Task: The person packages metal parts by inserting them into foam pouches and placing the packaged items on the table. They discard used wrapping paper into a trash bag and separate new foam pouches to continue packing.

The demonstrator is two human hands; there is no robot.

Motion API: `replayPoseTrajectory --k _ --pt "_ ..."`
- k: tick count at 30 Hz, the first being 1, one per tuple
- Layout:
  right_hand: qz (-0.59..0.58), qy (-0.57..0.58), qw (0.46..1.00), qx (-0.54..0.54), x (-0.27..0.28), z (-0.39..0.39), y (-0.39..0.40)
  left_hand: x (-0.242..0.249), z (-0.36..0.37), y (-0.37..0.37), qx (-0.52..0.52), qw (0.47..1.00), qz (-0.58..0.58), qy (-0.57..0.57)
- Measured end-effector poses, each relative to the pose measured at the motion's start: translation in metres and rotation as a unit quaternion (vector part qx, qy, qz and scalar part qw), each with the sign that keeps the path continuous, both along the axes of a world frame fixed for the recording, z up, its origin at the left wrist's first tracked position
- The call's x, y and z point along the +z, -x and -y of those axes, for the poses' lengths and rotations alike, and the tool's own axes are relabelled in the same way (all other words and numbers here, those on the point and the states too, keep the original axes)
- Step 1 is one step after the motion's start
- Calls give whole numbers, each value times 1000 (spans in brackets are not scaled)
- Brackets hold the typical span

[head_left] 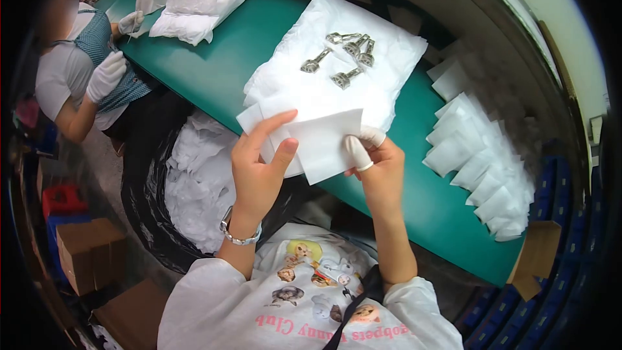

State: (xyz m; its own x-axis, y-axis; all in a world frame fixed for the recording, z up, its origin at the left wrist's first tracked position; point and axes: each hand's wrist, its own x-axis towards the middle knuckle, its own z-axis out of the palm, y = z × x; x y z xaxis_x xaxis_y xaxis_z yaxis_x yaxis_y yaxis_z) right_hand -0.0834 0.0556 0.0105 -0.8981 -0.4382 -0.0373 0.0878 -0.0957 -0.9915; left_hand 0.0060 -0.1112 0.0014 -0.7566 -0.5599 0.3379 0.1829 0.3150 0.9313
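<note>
Both hands, left (260, 159) and right (376, 159), grasp a white sheet (327, 146) at the center, just below metal pieces (346, 79) lying on white padding (278, 68).

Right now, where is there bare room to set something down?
Bare: green tabletop between the wrapped bundle at upper left and the white padding, and between the right hand and the fanned pouches. Crowded: the padding's upper middle, with metal fittings, and the pouch row.
</note>
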Motion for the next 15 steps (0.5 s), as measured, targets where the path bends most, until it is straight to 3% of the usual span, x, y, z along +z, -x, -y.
replayPoseTrajectory --k 4,5,8,10,15 --pt "-52 10 997 58 -2 0 19 1 -5 13 50 998 27 40" --pt "-61 -66 992 90 -1 -5 32 0 -4 17 63 998 19 20" --pt "-103 -112 987 54 15 4 79 -1 1 24 94 995 14 -14" --pt "-167 -277 946 17 17 10 118 2 6 24 108 994 34 2" --pt "-311 -458 832 30 5 35 148 9 10 27 107 992 51 30"
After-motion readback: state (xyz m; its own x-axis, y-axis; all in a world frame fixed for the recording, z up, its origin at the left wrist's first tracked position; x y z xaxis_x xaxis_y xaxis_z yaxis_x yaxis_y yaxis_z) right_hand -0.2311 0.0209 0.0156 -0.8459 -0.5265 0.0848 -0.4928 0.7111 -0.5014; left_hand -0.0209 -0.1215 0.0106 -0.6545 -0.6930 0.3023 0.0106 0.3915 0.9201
